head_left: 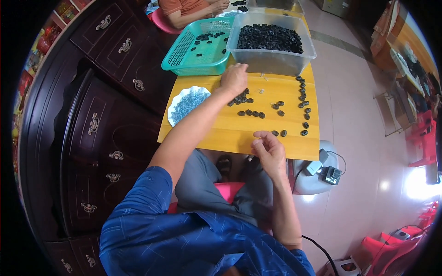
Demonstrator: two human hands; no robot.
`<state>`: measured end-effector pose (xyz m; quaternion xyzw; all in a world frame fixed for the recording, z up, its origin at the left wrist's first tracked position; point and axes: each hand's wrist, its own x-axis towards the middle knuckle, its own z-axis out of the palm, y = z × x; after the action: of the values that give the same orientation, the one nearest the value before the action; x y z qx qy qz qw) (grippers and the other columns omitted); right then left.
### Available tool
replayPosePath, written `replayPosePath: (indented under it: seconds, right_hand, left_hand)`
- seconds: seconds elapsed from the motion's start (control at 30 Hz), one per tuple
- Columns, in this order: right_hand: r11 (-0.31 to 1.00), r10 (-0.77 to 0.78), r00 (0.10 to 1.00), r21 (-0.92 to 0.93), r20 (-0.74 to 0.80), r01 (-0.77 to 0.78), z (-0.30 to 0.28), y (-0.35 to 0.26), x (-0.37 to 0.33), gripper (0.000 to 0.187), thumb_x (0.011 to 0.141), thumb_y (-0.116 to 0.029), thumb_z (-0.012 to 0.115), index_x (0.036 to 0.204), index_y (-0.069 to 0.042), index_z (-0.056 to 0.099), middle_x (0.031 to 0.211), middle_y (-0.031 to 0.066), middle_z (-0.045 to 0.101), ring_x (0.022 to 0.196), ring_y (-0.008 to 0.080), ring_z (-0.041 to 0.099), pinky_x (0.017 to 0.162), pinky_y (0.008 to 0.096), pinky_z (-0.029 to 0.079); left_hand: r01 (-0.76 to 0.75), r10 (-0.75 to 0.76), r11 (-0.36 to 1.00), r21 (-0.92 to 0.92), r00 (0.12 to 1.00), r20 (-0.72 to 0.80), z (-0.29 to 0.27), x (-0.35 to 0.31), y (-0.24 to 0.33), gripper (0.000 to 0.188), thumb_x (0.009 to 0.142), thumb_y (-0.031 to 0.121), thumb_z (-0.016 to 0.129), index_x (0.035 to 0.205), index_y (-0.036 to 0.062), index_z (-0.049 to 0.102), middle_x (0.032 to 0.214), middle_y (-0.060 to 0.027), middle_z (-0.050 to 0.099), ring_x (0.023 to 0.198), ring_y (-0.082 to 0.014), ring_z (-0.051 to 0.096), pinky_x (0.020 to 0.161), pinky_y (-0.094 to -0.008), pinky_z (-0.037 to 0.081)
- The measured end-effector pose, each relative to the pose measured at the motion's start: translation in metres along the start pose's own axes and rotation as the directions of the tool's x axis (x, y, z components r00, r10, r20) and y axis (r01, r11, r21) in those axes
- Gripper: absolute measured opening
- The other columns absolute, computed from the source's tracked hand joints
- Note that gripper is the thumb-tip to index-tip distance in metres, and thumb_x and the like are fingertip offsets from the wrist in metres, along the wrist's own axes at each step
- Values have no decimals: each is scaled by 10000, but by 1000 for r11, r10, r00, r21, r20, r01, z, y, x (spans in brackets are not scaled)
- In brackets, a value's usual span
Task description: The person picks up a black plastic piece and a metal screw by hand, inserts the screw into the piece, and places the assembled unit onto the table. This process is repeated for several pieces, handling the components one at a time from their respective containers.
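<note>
Ring row (pixel 248 112) runs left-to-right between left hand (pixel 235 80) and right hand (pixel 270 155), both curled, grip unclear.

Bright room light, white glare on the floor (pixel 375 202) at right, fisheye-bent edges.

The left arm (pixel 195 124) stretches far, the left hand (pixel 234 80) knuckles up; the right hand (pixel 271 153) is near, thumb (pixel 259 147) close to its bent forefinger (pixel 264 134).
</note>
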<state>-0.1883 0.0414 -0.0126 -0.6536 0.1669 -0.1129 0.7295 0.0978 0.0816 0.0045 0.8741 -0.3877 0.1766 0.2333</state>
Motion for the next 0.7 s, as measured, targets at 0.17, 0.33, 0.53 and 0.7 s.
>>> replayPosePath:
  seconds: [0.17, 0.33, 0.53, 0.7]
  right_hand:
    - [1000, 2, 1000, 13, 29, -3, 1, 1, -1, 218, 981, -126, 598, 1160, -4, 580, 863, 21, 640, 771, 86, 623, 716, 224, 526]
    - [1000, -9, 999, -16, 42, 10, 2, 1, -1, 220, 980, -119, 597, 1164, 0, 577, 870, 27, 640, 773, 85, 621, 727, 227, 531]
    - [1000, -27, 1000, 10, 9, 27, 4, 0, 0, 219, 952, -107, 616, 1133, 15, 600, 798, 14, 623, 722, 73, 600, 675, 224, 501]
    - [999, -49, 999, -7, -5, 49, 7, 3, -2, 225, 920, -97, 639, 1107, 27, 621, 734, 1, 608, 670, 58, 574, 632, 218, 472]
  left_hand:
    - [5, -54, 985, 170, 956, 287, 3, 0, -23, 369, 821, 22, 519, 1164, 25, 656, 1143, -186, 670, 1075, -375, 607, 946, -448, 478]
    - [-84, 99, 993, -80, 972, 211, 6, -10, -29, 378, 827, -6, 507, 1172, 25, 659, 1178, -193, 660, 1093, -366, 606, 959, -440, 476]
    - [45, -76, 979, 199, 986, 151, -24, -24, -42, 219, 864, 117, 588, 1044, 50, 691, 1030, -156, 690, 1005, -351, 631, 859, -477, 512]
    - [2, -36, 972, 235, 990, 137, -12, -21, -48, 162, 861, 203, 636, 943, 77, 698, 956, -136, 683, 954, -348, 637, 812, -478, 523]
